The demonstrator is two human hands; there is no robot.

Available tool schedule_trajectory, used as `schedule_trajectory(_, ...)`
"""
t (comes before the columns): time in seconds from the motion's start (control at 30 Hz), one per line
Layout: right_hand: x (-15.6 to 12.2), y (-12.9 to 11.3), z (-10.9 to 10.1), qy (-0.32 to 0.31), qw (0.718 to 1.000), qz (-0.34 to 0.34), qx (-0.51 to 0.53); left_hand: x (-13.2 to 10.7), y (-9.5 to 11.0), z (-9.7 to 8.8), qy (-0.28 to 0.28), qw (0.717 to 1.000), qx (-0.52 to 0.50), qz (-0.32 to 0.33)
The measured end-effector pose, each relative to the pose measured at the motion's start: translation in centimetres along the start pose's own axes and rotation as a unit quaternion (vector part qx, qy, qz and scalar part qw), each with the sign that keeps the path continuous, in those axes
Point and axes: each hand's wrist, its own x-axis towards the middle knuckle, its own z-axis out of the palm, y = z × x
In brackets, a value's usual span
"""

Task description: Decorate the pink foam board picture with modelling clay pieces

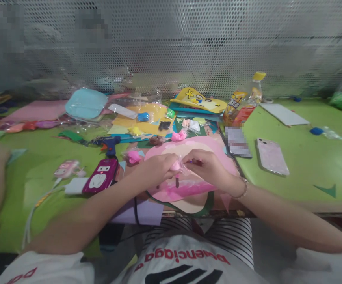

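- Gripping with left hand (163,165) pink clay-like lump (175,165) above pink cutout (165,194).
- Pinching clear wrapper (183,163) with right hand (206,165), above cutout too.
- Likely opening wrapper; next, probably needs gentle pull.

Left hand (165,167) and right hand (202,165) pinch a clear bag (178,164) over pink paper (218,148); a glue gun (110,146) lies left, a phone (272,157) right, a bottle (244,102) far right.

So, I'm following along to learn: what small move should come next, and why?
Probably peeling the plastic away from the pink lump: the left hand holds the lump, and the right hand seems to pinch the plastic beside it.
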Motion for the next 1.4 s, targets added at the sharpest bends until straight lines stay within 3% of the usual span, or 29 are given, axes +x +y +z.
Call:
schedule_trajectory(0.37, 0.16, 0.33, 0.52, 0.003, 0.995, -0.089, -0.041, -0.04, 0.23, -0.03, -0.012, 1.000, -0.022, 0.004)
schedule_trajectory(0.67, 0.05, -0.13, -0.21, -0.003, 0.999, -0.017, -0.041, -0.07, -0.31, -0.05, 0.002, 0.999, -0.050, 0.000)
schedule_trajectory(1.0, -0.09, 0.00, -0.07, -0.005, 0.988, -0.117, -0.101, -0.14, -0.14, -0.23, -0.005, 0.999, -0.040, -0.003)
schedule_trajectory(1.23, -0.05, 0.30, -0.31, -0.070, 0.951, -0.186, -0.238, -0.23, 0.27, -0.42, -0.013, 0.999, -0.035, 0.008)
schedule_trajectory(1.4, 0.02, 0.67, -0.39, -0.087, 0.952, -0.195, -0.218, -0.32, 0.51, -0.59, -0.037, 0.999, -0.025, 0.016)
